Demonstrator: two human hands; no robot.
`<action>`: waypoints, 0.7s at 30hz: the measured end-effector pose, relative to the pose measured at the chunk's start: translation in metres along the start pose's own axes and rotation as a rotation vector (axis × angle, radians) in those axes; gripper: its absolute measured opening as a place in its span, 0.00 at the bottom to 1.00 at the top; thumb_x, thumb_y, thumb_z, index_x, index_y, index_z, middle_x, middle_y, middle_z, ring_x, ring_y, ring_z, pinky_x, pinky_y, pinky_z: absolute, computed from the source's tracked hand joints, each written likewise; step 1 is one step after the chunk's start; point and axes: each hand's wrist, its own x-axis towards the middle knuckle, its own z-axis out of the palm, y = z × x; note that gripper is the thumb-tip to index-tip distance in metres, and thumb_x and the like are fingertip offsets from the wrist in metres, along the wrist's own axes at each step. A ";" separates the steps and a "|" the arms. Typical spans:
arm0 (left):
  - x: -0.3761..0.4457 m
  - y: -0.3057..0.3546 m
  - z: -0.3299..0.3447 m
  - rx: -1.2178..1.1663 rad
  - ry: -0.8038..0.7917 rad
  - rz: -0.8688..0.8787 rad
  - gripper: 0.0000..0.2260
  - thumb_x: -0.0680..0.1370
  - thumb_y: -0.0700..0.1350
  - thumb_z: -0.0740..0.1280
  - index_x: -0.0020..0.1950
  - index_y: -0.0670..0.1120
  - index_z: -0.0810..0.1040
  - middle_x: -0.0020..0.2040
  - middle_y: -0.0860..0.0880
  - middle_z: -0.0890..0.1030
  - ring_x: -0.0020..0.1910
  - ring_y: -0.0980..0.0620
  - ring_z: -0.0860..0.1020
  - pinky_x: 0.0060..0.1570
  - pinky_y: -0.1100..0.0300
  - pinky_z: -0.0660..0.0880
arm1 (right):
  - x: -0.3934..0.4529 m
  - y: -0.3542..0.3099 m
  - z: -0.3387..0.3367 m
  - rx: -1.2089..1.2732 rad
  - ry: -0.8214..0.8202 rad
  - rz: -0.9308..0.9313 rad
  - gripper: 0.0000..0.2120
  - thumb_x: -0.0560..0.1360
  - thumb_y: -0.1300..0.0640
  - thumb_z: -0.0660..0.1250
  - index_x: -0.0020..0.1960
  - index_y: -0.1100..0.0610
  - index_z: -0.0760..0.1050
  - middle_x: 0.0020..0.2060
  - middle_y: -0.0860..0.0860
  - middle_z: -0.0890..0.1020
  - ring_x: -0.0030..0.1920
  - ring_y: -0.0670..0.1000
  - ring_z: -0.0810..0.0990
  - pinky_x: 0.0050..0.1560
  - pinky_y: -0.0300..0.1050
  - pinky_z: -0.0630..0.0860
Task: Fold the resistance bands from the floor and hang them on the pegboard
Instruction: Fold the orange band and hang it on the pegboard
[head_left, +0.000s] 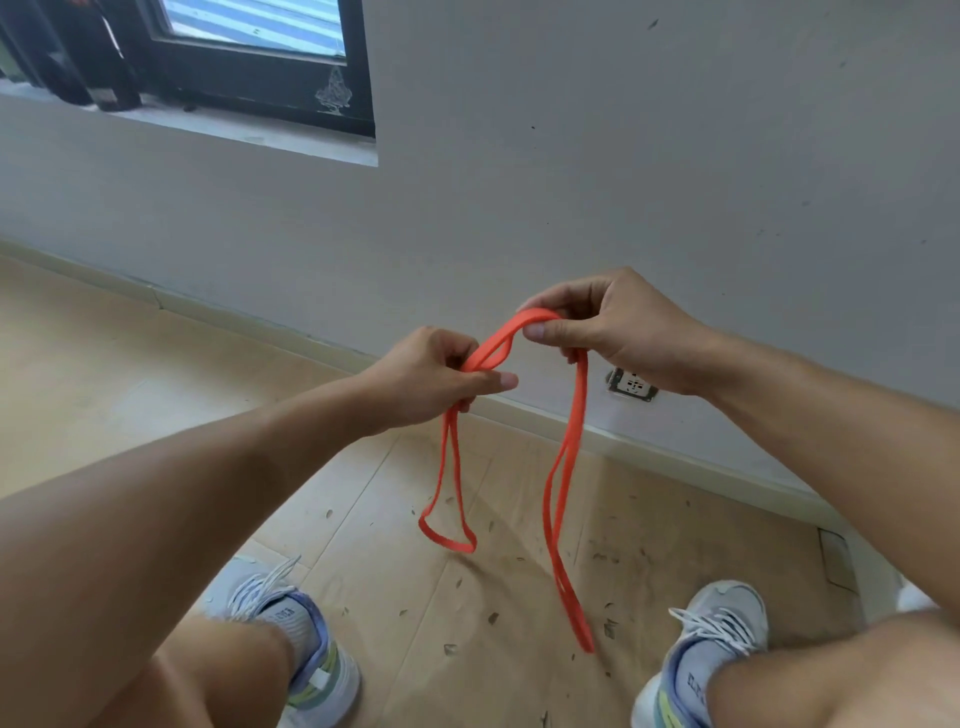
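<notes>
An orange resistance band hangs between both hands above the floor. My left hand pinches one part of it, and a short loop dangles below that hand. My right hand pinches the band a little higher and to the right, with a longer doubled length falling from it almost to the floor. A short arch of band joins the two hands. No pegboard is in view.
My two feet in grey sneakers stand on a wooden floor littered with small debris. A grey wall lies straight ahead, with a wall socket low down and a dark-framed window at upper left.
</notes>
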 end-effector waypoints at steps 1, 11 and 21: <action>0.000 -0.001 -0.001 -0.007 -0.003 -0.010 0.15 0.76 0.54 0.74 0.39 0.44 0.77 0.32 0.49 0.76 0.35 0.52 0.77 0.48 0.49 0.81 | 0.000 0.000 -0.003 -0.055 -0.010 0.007 0.09 0.75 0.57 0.76 0.55 0.55 0.86 0.34 0.45 0.84 0.35 0.44 0.80 0.40 0.38 0.78; 0.000 0.006 -0.011 -0.178 -0.016 0.057 0.15 0.73 0.53 0.76 0.43 0.43 0.78 0.33 0.51 0.72 0.34 0.54 0.72 0.41 0.54 0.73 | -0.005 0.014 -0.010 -0.044 -0.201 0.183 0.11 0.73 0.56 0.77 0.54 0.56 0.87 0.47 0.56 0.88 0.50 0.54 0.88 0.56 0.46 0.84; -0.002 0.019 -0.007 -0.303 -0.015 0.021 0.13 0.82 0.51 0.66 0.43 0.43 0.72 0.31 0.51 0.69 0.30 0.55 0.66 0.40 0.56 0.68 | -0.006 0.016 0.001 0.082 -0.110 0.085 0.09 0.77 0.58 0.74 0.55 0.59 0.85 0.44 0.51 0.88 0.48 0.53 0.88 0.56 0.49 0.84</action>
